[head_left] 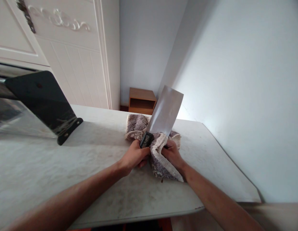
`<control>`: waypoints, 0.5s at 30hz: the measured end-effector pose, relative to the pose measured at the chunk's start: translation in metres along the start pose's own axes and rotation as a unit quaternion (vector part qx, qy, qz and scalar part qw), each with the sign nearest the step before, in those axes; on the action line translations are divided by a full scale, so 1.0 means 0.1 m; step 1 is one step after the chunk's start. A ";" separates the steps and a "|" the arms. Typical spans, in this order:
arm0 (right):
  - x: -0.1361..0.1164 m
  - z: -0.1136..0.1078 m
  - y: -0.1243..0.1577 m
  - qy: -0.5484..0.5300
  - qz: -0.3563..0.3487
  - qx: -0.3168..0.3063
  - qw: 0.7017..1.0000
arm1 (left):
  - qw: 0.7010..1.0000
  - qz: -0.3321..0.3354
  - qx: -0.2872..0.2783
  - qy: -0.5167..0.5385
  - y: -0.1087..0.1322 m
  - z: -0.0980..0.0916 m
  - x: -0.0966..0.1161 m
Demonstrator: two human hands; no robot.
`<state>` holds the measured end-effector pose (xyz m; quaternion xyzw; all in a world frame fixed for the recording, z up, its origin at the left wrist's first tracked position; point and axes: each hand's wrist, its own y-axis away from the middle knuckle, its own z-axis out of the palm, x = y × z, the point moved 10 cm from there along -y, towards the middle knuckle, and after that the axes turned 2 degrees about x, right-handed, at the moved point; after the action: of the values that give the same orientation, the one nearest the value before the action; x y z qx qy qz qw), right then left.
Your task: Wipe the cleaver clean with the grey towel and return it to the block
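A cleaver with a broad shiny blade (166, 110) points up and away from me, tilted to the right. My left hand (137, 154) is closed round its black handle (146, 140). In my right hand (172, 153) is a grey-and-white towel (164, 162), bunched against the lower end of the blade; the fingers are partly hidden in its folds. More of the towelling (137, 125) lies behind the handle on the table. Whether it is the same towel or a second one, I cannot tell.
The white tabletop (101, 179) ends at a near edge below my arms. A dark panel on a foot (43, 99) stands at the left. Beyond the table are a brown open box-like cabinet (142, 93) and a white wardrobe (74, 64). A pale wall (247, 96) borders the right side.
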<state>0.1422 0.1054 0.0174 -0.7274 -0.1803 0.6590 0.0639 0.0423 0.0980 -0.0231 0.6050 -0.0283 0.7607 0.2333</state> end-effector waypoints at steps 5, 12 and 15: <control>0.06 -0.04 -0.01 -0.036 0.034 0.037 0.998 | 0.998 -0.003 0.043 0.038 -0.01 -0.07 0.02; 0.35 -0.19 0.05 -0.166 0.154 0.111 0.968 | 0.997 -0.020 0.037 0.059 0.00 -0.13 0.00; 0.44 -0.29 0.05 -0.177 0.161 0.131 0.962 | 0.997 -0.033 0.018 0.067 -0.01 -0.13 -0.01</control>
<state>0.1743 0.1200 -0.0220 -0.6036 0.0183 0.7968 0.0189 0.0308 0.1025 -0.0281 0.5577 0.0215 0.7916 0.2488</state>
